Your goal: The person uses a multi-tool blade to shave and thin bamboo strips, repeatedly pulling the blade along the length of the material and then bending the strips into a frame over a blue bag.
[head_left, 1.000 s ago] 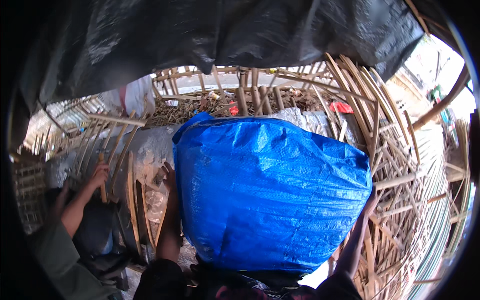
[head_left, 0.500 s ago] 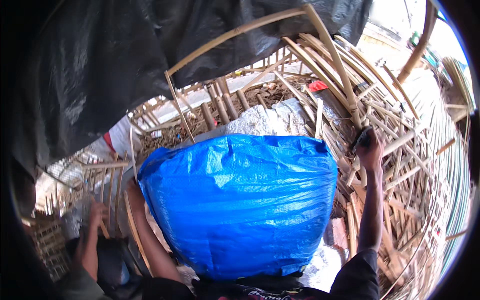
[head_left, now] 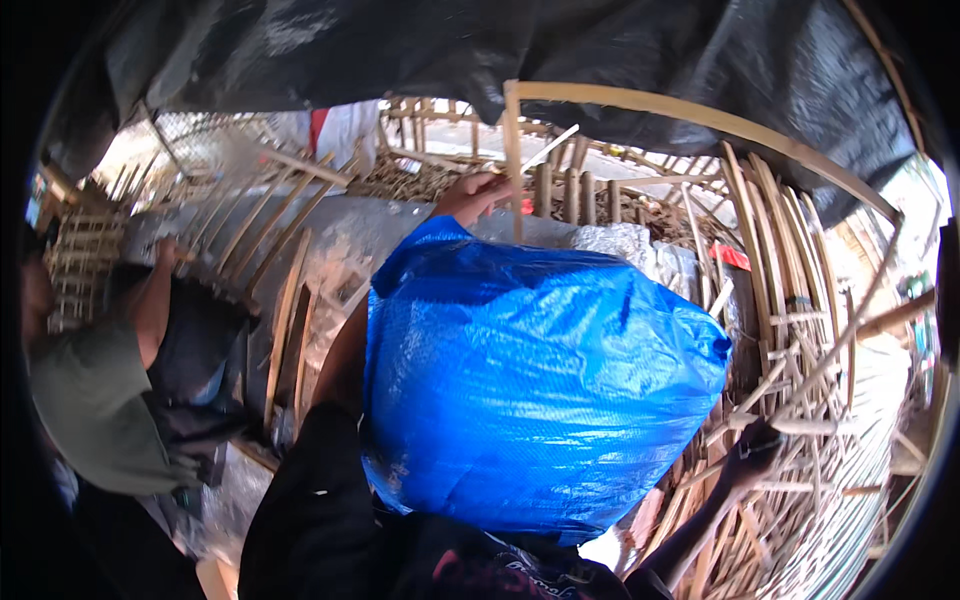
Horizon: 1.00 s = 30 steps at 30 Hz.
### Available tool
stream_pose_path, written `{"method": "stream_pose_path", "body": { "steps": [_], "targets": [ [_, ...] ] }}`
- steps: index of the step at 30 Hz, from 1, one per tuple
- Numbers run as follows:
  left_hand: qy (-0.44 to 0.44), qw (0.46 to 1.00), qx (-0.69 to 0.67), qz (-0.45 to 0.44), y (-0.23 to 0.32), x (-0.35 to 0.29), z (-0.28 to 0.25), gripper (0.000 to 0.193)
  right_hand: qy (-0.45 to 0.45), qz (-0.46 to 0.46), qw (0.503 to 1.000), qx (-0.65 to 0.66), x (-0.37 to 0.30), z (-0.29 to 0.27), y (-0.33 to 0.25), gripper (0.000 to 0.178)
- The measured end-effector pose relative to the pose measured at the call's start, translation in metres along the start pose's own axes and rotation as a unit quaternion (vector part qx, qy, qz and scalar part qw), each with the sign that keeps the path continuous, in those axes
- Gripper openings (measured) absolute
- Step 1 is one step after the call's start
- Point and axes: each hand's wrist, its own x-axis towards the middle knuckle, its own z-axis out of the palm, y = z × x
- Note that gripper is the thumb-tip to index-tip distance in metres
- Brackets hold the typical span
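Note:
A big blue woven plastic sheet or sack (head_left: 540, 370) bulges up before my torso; what is beneath it is hidden. Past its upper left corner my left hand (head_left: 468, 198) reaches out, fingers stretched beside the upright strip of a bamboo frame (head_left: 690, 110). I cannot tell whether they touch it. Low on the right, my right hand (head_left: 752, 455) is closed round something dark, close to the lower end of the frame's slanting right strip. Shadow hides the detail of that grip.
Black plastic sheeting (head_left: 400, 60) hangs across the top. Heaped bamboo strips (head_left: 780, 230) lie at right, above tangled sticks. Short bamboo posts (head_left: 572, 192) stand farther back. At left another person in an olive shirt (head_left: 110, 400) works, one hand (head_left: 165, 250) near bamboo slats.
My left hand has gone from the blue sheet's left side to beyond its upper corner. My right hand sits lower in the picture. The view has turned left, showing more of the other person.

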Motion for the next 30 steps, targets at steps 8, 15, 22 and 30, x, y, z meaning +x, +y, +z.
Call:
{"method": "stream_pose_path", "body": {
  "steps": [8,15,22,30],
  "targets": [
    [-0.165,0.948,-0.270,-0.044,0.050,0.028,0.010,0.032,0.004,0.043,0.999,-0.005,0.003,0.010,-0.055,0.019],
    [-0.079,0.989,-0.097,0.080,0.154,0.079,-0.103,0.030,-0.059,0.028,0.998,0.002,0.048,-0.002,-0.056,0.015],
    [-0.135,0.989,0.061,0.010,0.187,0.039,-0.153,0.033,-0.104,0.084,0.988,-0.078,0.025,-0.005,-0.051,0.026],
    [-0.168,0.942,0.275,-0.099,0.110,-0.011,-0.093,0.046,-0.218,0.169,0.961,0.013,-0.042,-0.010,-0.024,0.019]
  ]
}}
